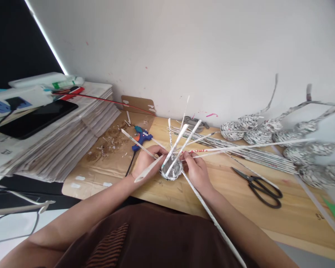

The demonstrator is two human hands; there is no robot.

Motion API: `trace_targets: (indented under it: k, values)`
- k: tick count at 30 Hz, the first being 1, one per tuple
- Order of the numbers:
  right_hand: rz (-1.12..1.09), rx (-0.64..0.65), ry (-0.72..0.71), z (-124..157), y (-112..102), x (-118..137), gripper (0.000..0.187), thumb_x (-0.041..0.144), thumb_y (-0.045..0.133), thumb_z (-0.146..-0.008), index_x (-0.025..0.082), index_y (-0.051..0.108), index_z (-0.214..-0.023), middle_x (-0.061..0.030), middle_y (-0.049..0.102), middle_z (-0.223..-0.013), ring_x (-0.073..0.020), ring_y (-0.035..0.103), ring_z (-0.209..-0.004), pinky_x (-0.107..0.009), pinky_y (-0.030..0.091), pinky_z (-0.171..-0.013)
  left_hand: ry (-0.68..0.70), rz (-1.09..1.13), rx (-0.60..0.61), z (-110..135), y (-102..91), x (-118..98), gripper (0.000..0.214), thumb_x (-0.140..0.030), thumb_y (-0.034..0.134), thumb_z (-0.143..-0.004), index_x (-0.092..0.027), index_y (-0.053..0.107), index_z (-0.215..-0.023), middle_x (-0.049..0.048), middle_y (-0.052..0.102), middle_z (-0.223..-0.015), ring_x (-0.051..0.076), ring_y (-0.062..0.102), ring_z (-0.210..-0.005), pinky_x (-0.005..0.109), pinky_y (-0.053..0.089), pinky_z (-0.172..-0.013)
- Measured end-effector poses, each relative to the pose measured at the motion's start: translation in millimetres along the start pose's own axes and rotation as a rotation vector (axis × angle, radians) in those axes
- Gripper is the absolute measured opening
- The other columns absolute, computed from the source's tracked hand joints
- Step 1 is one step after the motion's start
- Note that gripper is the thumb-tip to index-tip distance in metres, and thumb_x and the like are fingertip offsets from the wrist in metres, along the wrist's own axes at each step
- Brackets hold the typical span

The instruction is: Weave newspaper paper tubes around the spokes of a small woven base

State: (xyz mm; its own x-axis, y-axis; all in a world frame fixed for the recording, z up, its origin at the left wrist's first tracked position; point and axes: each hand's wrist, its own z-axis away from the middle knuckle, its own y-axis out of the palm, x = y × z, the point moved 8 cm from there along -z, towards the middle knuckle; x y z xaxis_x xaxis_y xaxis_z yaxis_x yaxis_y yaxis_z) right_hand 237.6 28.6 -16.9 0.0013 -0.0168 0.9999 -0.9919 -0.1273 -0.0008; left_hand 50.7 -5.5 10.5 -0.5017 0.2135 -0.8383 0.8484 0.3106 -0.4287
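Note:
A small round woven paper basket, made from rolled newspaper strips, is held between my two hands over the front of the table. Several white paper rods stick up and out from it in all directions. My left hand has its fingers closed around the basket's left side. On the right, my right hand pinches a long paper rod close to the basket's rim. Another long rod slants down from the basket across my right forearm. The fingertips of both hands are partly hidden by the rods.
Black scissors lie on the wooden table to the right. Behind them are a bundle of paper rods and several woven gourd shapes. At left, a blue glue gun rests on cardboard beside a tall newspaper stack bearing a phone.

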Motion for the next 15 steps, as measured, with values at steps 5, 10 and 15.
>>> trace_targets:
  k: [5, 10, 15]
  values:
    - [-0.033, 0.078, 0.05, -0.9, 12.7, -4.0, 0.034, 0.054, 0.064, -0.082, 0.02, 0.066, -0.079, -0.001, 0.067, -0.07, -0.0193, 0.061, -0.071, -0.032, 0.048, -0.068, 0.097, 0.029, 0.014, 1.7, 2.3, -8.4, 0.006, -0.02, 0.068, -0.082, -0.017, 0.073, -0.078, 0.0038, 0.075, -0.08, 0.016, 0.068, -0.072, 0.024, 0.053, -0.067]
    - [-0.141, 0.102, 0.116, -2.0, 19.4, -7.6, 0.028, 0.048, 0.069, -0.073, 0.021, 0.064, -0.078, 0.0002, 0.067, -0.067, -0.0193, 0.063, -0.068, -0.031, 0.05, -0.067, 0.197, -0.042, 0.035, 3.3, 3.3, -23.9, 0.008, -0.013, 0.065, -0.081, -0.017, 0.071, -0.078, 0.0046, 0.075, -0.081, 0.016, 0.067, -0.073, 0.025, 0.052, -0.069]
    - [-0.143, 0.05, 0.094, -0.2, 18.6, -13.1, 0.024, 0.042, 0.07, -0.073, 0.021, 0.064, -0.085, 0.0001, 0.069, -0.071, -0.019, 0.065, -0.071, -0.032, 0.052, -0.069, 0.223, -0.282, 0.083, 2.2, 7.2, -27.5, 0.011, -0.01, 0.063, -0.08, -0.018, 0.071, -0.08, 0.0051, 0.072, -0.079, 0.018, 0.065, -0.074, 0.027, 0.05, -0.069]
